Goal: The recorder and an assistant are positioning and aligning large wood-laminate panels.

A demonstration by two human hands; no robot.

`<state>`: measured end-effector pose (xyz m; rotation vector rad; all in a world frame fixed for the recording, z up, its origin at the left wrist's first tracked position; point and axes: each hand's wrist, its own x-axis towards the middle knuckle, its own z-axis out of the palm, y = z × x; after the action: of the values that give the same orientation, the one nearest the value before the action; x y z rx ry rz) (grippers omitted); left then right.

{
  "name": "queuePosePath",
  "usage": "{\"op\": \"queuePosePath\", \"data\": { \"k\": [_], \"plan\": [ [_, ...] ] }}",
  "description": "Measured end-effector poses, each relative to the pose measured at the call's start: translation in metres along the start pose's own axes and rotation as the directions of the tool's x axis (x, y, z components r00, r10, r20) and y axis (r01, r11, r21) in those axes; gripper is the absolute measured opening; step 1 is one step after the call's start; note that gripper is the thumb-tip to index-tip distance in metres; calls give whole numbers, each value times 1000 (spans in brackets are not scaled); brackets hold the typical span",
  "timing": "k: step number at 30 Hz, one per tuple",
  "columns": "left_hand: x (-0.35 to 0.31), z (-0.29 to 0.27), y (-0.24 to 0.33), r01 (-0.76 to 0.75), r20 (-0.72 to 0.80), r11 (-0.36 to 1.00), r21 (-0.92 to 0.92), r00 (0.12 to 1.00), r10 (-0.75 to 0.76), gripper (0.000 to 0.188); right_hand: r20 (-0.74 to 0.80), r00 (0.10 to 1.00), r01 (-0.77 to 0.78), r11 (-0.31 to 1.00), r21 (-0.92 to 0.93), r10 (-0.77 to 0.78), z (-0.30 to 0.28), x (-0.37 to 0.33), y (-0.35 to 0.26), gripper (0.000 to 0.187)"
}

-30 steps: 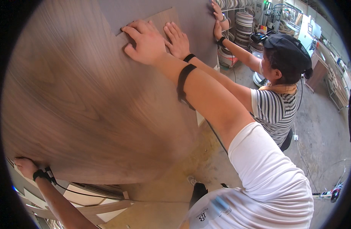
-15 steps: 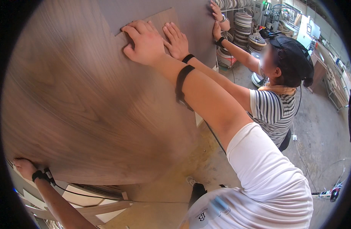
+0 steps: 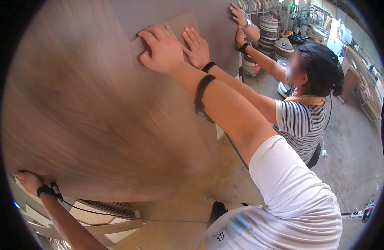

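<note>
A large brown wood-grain panel fills the left and middle of the view. At lower left, my left hand is closed round its near edge, the fingers partly hidden. My right hand lies at the upper middle, its fingers bent over a small lighter-brown wood piece set against a greyish surface. Beside it, a co-worker's hand rests flat near the same piece. That co-worker's other hand touches the greyish surface's right edge, just below a hand with a wristwatch.
At right stands the co-worker in a striped shirt and black cap. Stacked edging rolls stand beyond, with machinery behind. Boards lie below the panel at lower left. A thin cable runs from my left wrist.
My right hand and the co-worker's hand beside it have shifted slightly right with the small wood piece. My left hand stays at the panel's edge.
</note>
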<state>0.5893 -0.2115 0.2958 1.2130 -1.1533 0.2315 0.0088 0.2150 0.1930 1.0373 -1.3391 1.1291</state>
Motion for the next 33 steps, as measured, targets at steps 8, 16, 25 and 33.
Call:
{"op": "queuePosePath", "data": {
  "k": [8, 16, 25, 33],
  "plan": [
    [-44, -12, 40, 51, 90, 996, -71, 995, -44, 79, 42, 999, -1, 1000, -24, 2, -8, -6, 3, 52],
    [-29, -14, 22, -4, 76, 993, -120, 997, 13, 80, 2, 1000, -9, 1000, 23, 9, 0, -6, -12, 52],
    [-33, -10, 20, 37, 35, 993, -112, 999, -33, 80, -28, 999, 15, 1000, -22, -15, 8, -10, -14, 55],
    [-19, -4, 6, 28, 17, 996, -89, 1000, -26, 82, -99, 992, 72, 997, -31, -74, 11, -10, -13, 54]
  ]
}}
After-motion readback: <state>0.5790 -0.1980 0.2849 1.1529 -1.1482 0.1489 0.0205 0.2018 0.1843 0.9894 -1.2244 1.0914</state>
